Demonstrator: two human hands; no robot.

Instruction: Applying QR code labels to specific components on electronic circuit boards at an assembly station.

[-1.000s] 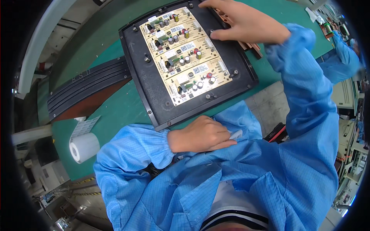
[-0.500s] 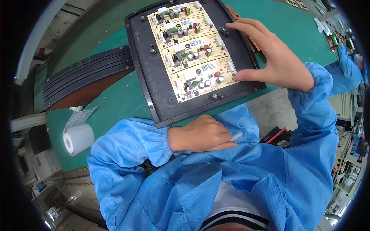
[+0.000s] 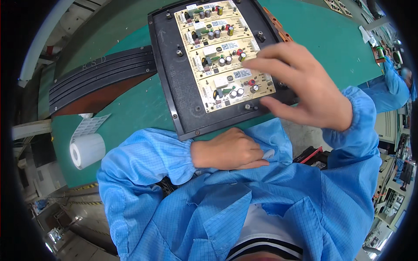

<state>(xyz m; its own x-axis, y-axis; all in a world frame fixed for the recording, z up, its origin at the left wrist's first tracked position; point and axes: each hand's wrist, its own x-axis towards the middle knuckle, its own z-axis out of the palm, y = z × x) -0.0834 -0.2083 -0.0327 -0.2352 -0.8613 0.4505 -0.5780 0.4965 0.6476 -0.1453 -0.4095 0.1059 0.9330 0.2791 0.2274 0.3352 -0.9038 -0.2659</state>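
A cream panel of several joined circuit boards (image 3: 238, 89), set with capacitors, white blocks and small labels, lies in a black tray (image 3: 176, 98) with screw-like posts. My right hand (image 3: 305, 82) is open over the tray's near right part, thumb and fingers apart. It holds nothing, and its fingertips cover part of the panel's right edge. My left hand (image 3: 228, 150) rests in front of the tray's near edge, back up and fingers curled closed. A small pale thing (image 3: 269, 154) shows at its fingers; I cannot tell what it is.
On the green table (image 3: 126, 113) at the left sits a roll of white labels (image 3: 89, 150), its strip pulled out. Behind it is a stack of black trays (image 3: 102, 78). A brown slotted piece (image 3: 278, 26) lies beyond the tray. A co-worker's blue sleeve (image 3: 387, 87) shows at the far right.
My right hand has come nearer and turned, its thumb leaving the panel's right corner. The tray and panel appear slightly farther right and up in view. My left hand stays put.
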